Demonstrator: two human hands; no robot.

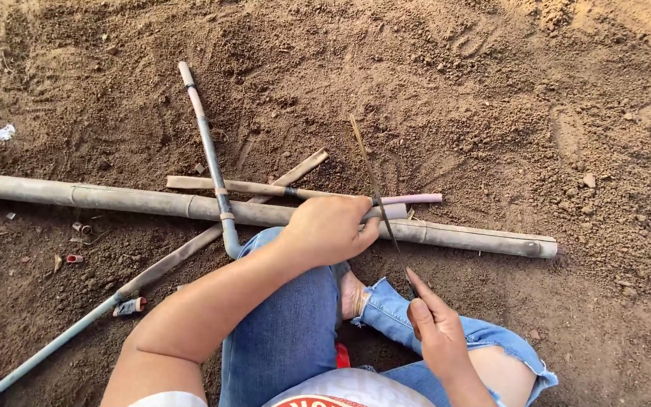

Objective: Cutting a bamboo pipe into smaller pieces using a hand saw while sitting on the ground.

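Thin pipe [303, 191] gripped by left hand [328, 230], hacksaw blade [374, 185] clamped in right hand [435, 328]

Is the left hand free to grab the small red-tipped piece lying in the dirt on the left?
Probably not at once: the left hand is pressing a thin pipe, though the piece lies unobstructed.

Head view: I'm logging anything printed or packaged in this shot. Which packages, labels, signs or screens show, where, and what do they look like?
Printed patch on the person's white shirt: bottom edge, centre; curved red shape with pale marks, mostly cut off.
White scrap: on the soil, far left; crumpled, too small to tell if it is packaging.
No signs or screens.
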